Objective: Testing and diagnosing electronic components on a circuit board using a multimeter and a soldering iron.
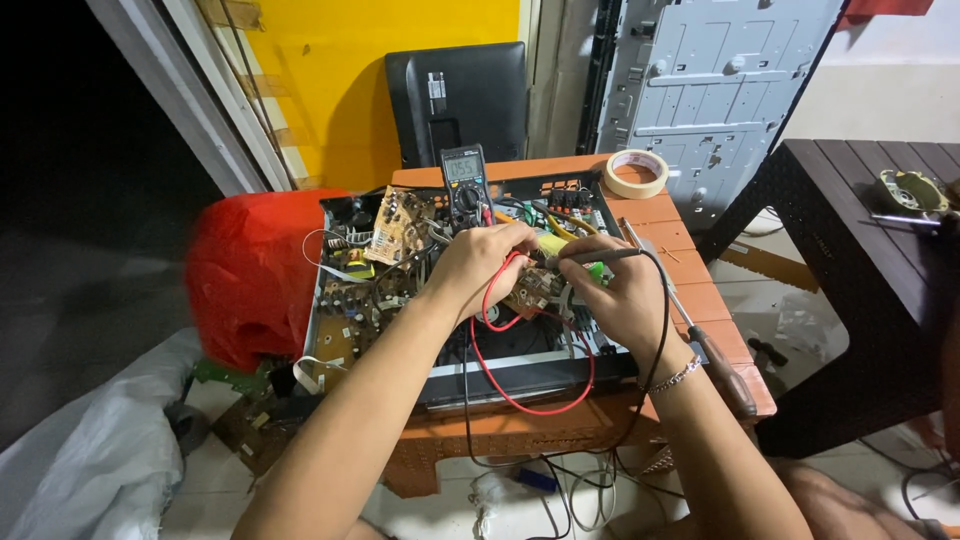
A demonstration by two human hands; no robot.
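My left hand (478,262) pinches the red test probe, whose red lead (520,400) loops down over the front of an opened electronics chassis (330,300). My right hand (615,295) grips the black test probe (590,258), its tip pointing left towards a small circuit board (535,290) between the two hands. A black digital multimeter (465,185) stands upright at the back of the chassis, with its display lit.
The chassis rests on an orange plastic table (690,270). A screwdriver (715,350) lies at its right edge, a roll of tape (637,172) at the back. A red bag (255,275) sits on the left, a dark table (860,230) on the right, a grey metal panel (710,90) behind.
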